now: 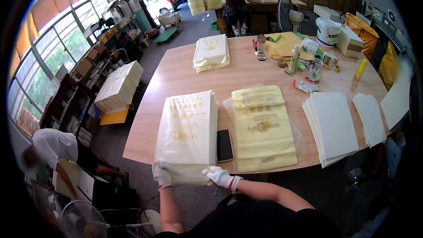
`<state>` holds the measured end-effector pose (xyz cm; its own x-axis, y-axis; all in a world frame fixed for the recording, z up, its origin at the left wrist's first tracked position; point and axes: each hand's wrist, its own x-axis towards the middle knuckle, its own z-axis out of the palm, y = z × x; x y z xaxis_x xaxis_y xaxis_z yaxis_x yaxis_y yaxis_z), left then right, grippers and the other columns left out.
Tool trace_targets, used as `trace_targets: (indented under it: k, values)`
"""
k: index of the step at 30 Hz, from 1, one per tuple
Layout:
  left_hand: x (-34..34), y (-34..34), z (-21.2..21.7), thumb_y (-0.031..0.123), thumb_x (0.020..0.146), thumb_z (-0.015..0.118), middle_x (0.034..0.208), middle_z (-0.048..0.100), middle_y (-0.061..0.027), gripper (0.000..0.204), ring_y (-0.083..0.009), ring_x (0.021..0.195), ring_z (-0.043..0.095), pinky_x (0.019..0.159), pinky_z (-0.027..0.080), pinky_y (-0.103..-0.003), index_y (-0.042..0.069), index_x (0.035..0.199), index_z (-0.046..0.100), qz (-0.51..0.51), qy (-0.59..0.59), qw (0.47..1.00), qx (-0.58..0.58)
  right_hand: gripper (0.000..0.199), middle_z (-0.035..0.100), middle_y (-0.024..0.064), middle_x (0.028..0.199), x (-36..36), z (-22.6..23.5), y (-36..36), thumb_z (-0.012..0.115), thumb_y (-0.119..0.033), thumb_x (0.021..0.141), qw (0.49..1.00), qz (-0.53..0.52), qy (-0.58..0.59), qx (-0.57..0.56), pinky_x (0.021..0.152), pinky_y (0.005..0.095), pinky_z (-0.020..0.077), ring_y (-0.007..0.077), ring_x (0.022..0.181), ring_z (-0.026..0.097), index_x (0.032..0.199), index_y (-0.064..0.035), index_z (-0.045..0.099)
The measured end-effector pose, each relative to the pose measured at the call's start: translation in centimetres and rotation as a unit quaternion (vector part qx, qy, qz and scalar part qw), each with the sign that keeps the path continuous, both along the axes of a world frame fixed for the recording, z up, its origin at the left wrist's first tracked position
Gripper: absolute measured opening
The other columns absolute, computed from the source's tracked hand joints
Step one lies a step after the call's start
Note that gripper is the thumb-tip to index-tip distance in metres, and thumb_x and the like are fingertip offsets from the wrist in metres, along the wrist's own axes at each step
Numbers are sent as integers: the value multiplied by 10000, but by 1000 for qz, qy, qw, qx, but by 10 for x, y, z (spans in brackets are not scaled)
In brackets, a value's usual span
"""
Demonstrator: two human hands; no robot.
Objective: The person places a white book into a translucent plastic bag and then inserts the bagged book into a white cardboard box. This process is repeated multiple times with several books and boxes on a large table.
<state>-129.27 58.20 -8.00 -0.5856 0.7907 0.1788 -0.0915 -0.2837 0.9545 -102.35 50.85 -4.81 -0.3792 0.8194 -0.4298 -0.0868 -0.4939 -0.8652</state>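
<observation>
In front of me, a thick stack of white boards in translucent plastic bags with gold print (187, 128) lies at the table's near edge. The loose end of the top bag (187, 172) hangs over that edge. My left hand (162, 174), in a white glove, is closed on the bag's left corner. At its right corner my gloved right hand (219, 176) pinches the plastic. A black phone (224, 145) lies close to the right side of the stack. Beyond the phone rests a pile of yellow printed bags (264, 136).
White boards (332, 125) and narrower ones (369, 119) lie on the right. A bagged stack (211, 53) sits at the far side. Bottles, tape and a white bucket (328, 33) crowd the far right. A person (61, 147) bends at lower left, near a fan (84, 222).
</observation>
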Motion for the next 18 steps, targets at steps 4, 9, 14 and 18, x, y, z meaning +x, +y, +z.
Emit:
trace_targets:
  k: [4,9,14,18]
  values:
    - [-20,-31,-42,74,807,430,812,503,-30,94,-139,755,499,651,444,-282,95,866,499,0,-83,995,-62,601,598,202,1041,46,-6,-33,512,-402,882,949,29,-177,258,816,326,457,247,992,570,1302,-10,337]
    - [-35,-118,-196,146,823,453,737,563,-37,106,-173,671,553,591,458,-277,105,813,550,-97,260,960,-27,343,578,175,1030,245,-13,-121,567,-249,824,743,-178,-514,389,830,402,450,342,954,554,1088,-32,538]
    - [121,-130,-107,111,787,489,799,602,-126,102,-279,723,589,631,464,-356,66,778,580,-289,414,755,-418,871,509,187,1196,398,16,-201,683,-370,705,489,-167,-843,149,890,397,430,342,1069,518,1372,-68,212]
    - [228,-113,-17,52,707,551,747,557,-115,75,-306,734,579,631,455,-371,90,771,552,-540,426,725,-27,992,593,155,1088,448,13,-210,709,-474,680,704,-289,-642,94,883,378,433,320,984,576,1390,-66,150]
